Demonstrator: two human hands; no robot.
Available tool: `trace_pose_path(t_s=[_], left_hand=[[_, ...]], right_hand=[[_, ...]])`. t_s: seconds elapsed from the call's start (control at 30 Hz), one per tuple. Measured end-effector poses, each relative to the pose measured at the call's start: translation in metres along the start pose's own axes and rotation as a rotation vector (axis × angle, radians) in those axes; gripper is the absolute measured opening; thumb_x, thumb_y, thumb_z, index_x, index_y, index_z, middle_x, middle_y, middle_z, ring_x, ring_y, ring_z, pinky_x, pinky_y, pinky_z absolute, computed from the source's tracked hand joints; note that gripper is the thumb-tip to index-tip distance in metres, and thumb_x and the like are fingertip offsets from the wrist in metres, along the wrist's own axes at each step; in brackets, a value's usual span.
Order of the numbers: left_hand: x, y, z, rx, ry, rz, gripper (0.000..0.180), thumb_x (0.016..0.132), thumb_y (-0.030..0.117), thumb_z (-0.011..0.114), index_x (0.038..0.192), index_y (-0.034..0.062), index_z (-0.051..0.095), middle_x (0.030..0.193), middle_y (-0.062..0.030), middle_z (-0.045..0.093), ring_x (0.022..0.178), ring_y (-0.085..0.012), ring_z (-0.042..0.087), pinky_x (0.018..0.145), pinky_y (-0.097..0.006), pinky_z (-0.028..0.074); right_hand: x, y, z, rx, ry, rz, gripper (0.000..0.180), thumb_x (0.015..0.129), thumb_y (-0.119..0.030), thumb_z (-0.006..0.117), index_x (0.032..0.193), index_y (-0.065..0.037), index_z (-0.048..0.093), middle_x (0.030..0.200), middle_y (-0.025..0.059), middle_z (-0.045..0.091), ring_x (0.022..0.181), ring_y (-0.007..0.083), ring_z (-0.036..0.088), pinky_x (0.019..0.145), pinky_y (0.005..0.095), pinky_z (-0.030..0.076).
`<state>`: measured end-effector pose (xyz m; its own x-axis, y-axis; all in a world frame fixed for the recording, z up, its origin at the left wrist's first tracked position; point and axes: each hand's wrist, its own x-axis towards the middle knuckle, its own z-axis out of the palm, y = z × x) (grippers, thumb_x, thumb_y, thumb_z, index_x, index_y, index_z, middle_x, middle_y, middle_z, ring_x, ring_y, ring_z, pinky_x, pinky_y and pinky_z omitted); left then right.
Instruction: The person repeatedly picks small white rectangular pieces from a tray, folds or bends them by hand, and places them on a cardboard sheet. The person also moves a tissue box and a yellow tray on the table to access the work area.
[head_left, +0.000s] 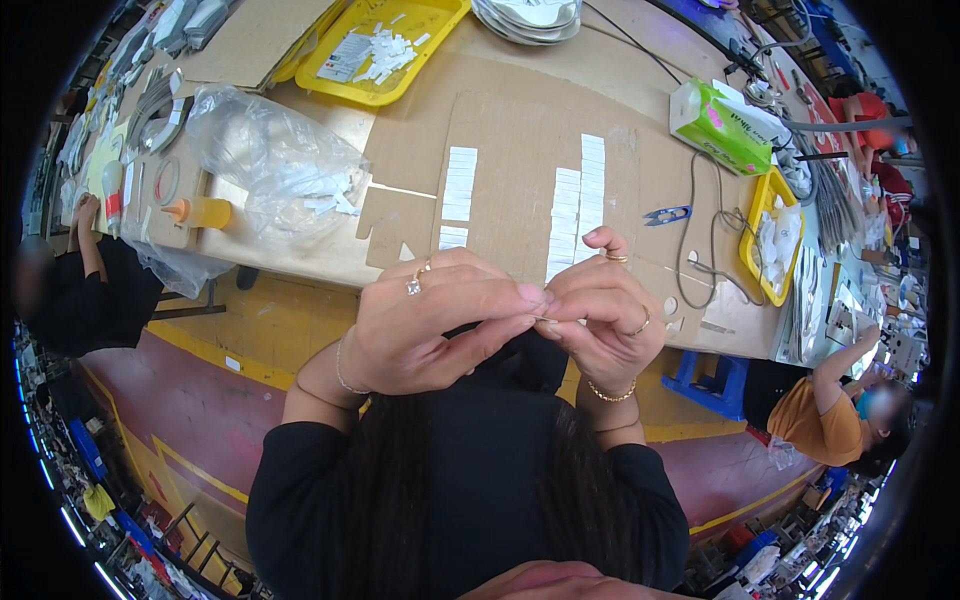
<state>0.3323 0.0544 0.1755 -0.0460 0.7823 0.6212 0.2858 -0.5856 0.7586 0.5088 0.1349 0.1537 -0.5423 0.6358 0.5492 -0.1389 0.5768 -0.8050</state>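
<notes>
My left hand (pixel 430 318) and my right hand (pixel 608 305) meet fingertip to fingertip in front of my chest, near the table's front edge. Both are closed in a pinch on something thin and tiny between them, too small to make out. Beyond the fingers, small white rectangular pieces lie on a flat cardboard sheet (pixel 510 125). They form a left column (pixel 460 185), a middle column (pixel 564 205) and a right column (pixel 592 165). My right hand partly covers the near end of the columns.
Around the cardboard are a yellow tray (pixel 385 96) of white pieces, a clear plastic bag (pixel 265 135), an orange-tipped bottle (pixel 208 212), a green tissue box (pixel 715 125), blue thread snips (pixel 667 215), a cable (pixel 690 265) and another yellow tray (pixel 760 262). People sit at both sides.
</notes>
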Motion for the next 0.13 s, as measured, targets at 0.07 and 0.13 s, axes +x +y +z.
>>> trace_pose_path(t_s=[0.07,0.13], left_hand=[[0.0002,0.0002,0.0005,-0.008,0.002,-0.003,0.035,0.076,-0.007,0.074,0.109,0.0008,0.063,0.091,-0.0115,0.071,0.076,-0.023,0.069,0.068,-0.03,0.054],[0.0006,0.0002,0.0007,-0.005,0.006,-0.003,0.036,0.077,-0.007,0.074,0.11,0.0016,0.063,0.091,-0.0114,0.071,0.077,-0.023,0.069,0.068,-0.03,0.055]], right_hand=[[-0.0003,0.0001,0.0002,0.002,0.007,0.004,0.016,0.072,-0.011,0.081,0.078,-0.01,0.066,0.075,0.0003,0.067,0.068,0.0125,0.062,0.095,0.0425,0.034],[-0.0007,0.0002,0.0003,0.005,0.01,0.007,0.016,0.072,-0.011,0.081,0.078,-0.01,0.066,0.075,0.0003,0.067,0.068,0.0125,0.062,0.095,0.0424,0.034]])
